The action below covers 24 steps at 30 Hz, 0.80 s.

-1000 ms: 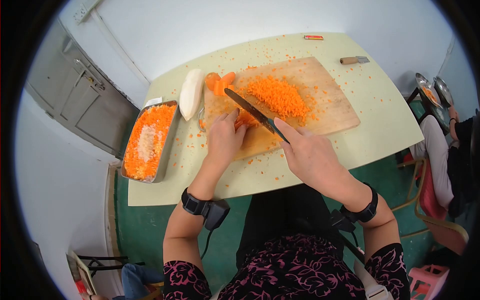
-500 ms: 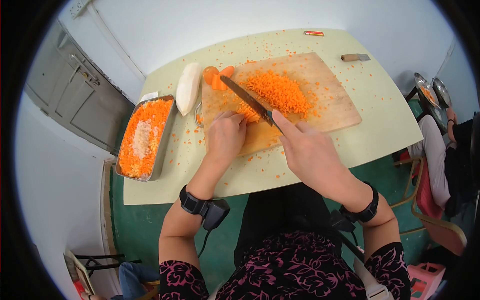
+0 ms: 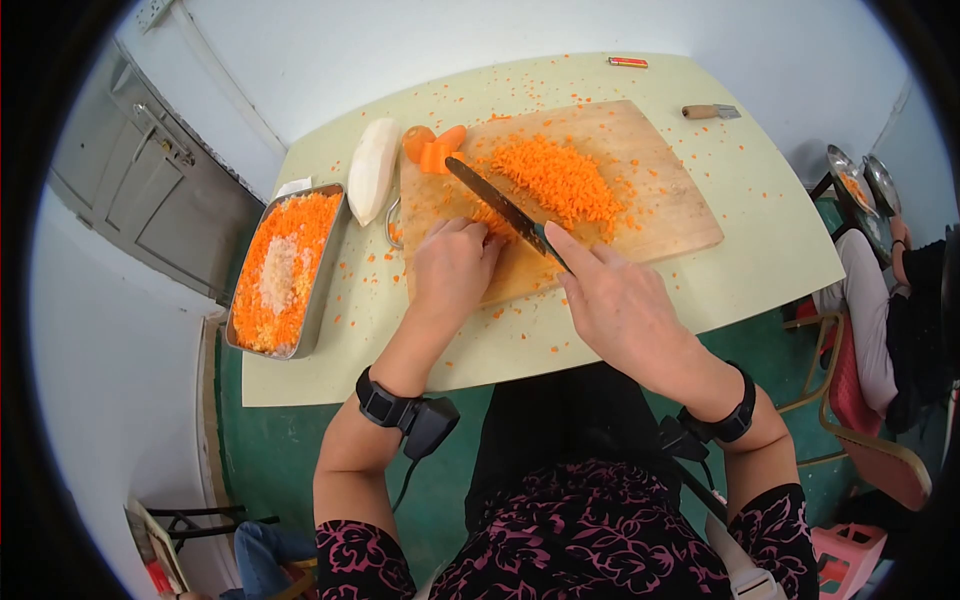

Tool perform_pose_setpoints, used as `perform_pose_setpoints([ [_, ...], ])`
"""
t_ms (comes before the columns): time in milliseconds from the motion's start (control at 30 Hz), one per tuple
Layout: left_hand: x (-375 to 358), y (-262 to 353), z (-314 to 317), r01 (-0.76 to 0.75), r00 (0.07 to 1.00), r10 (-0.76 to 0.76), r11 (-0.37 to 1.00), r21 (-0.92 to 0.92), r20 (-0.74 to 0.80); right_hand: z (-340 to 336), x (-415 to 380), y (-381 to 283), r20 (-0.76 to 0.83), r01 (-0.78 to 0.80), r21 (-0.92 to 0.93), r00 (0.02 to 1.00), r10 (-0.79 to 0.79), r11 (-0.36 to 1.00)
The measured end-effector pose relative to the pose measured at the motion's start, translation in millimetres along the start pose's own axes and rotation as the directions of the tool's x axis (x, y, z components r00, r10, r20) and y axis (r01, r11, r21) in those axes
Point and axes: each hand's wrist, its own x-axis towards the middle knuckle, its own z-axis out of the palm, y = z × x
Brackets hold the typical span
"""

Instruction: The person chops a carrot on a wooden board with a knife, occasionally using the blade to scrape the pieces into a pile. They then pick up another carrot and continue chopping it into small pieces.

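Note:
My right hand (image 3: 625, 305) is closed around the handle of a kitchen knife (image 3: 492, 197), its dark blade slanting up and left over the wooden cutting board (image 3: 665, 205). Curled fingers of my left hand (image 3: 452, 265) press carrot strips (image 3: 490, 217) onto the board, just left of the blade. Most of the strips are hidden by the fingers and knife. Beyond the blade lies a heap of finely chopped carrot (image 3: 560, 180). Larger carrot pieces (image 3: 436, 156) rest at the board's far left corner.
A metal tray (image 3: 322, 296) of chopped carrot and pale minced bits stands at left. Beside it lie a peeled white radish (image 3: 373, 172) and a metal ring-shaped thing (image 3: 394, 225). A wooden-handled tool (image 3: 710, 112) and a red lighter-like object (image 3: 628, 62) lie at the back. Another person (image 3: 868, 310) sits right.
The view has shifted slightly. My left fingers cover more of the carrot strips beside the blade. The knife stays almost in the same place, still in my right hand.

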Motion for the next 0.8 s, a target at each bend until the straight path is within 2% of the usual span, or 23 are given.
perform_pose_setpoints([
  [267, -1, 6, 0, -0.021, 0.999, 0.023, 0.995, 0.095, -0.027, -14, 3, -10, -0.063, 0.005, 0.03, 0.998, -0.003, 1.0],
  [367, -3, 3, 6, -0.044, 0.999, 0.046, 0.993, 0.107, -0.017, 5, -1, -2, 0.001, 0.034, -0.013, 0.999, -0.034, 0.999],
  [567, -4, 2, 7, -0.077, 0.995, 0.083, 0.992, 0.105, -0.056, -7, 10, -4, 0.049, -0.033, -0.006, 0.998, 0.034, 0.999],
  [667, -4, 3, 7, -0.07, 0.995, 0.077, 0.993, 0.099, -0.067, -6, 10, -4, -0.001, 0.0, 0.001, 1.0, 0.0, 1.0],
  [800, -3, 4, 5, -0.055, 0.998, 0.059, 0.991, 0.123, -0.034, 7, 11, 3, 0.015, 0.027, -0.034, 1.0, -0.027, 0.999],
])
